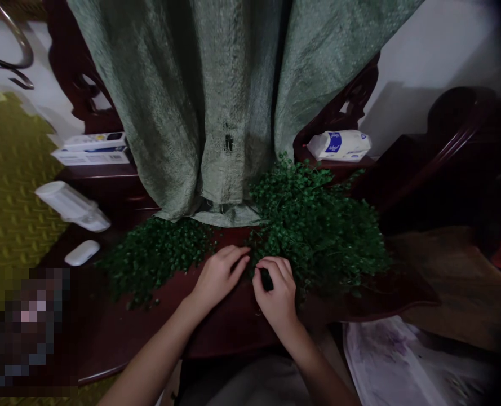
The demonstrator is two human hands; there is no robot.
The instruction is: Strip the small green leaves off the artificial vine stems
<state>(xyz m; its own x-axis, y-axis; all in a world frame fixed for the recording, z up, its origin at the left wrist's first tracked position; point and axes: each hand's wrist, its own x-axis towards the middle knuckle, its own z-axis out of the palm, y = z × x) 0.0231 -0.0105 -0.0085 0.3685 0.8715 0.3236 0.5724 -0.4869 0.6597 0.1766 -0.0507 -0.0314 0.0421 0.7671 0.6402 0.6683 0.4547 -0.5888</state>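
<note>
A large heap of green sprigs with small round heads on thin stems [322, 225] lies on the dark red wooden table, to the right. A lower green pile [161, 254] is on the left. Between them, my left hand [218, 276] reaches in with its thumb and fingertips close together. My right hand [278, 290] is beside the larger heap, thumb and index finger curled into a pinch. The two hands' fingertips almost meet. Anything held between them is too small and dark to make out.
Behind the piles hangs a grey-green woven sack [229, 101] with a small hole. A white tissue pack [341, 145], white boxes [96, 149], a white bottle-like container [72, 206] and a white rounded case [82, 252] stand around. White bags [385, 355] lie at lower right.
</note>
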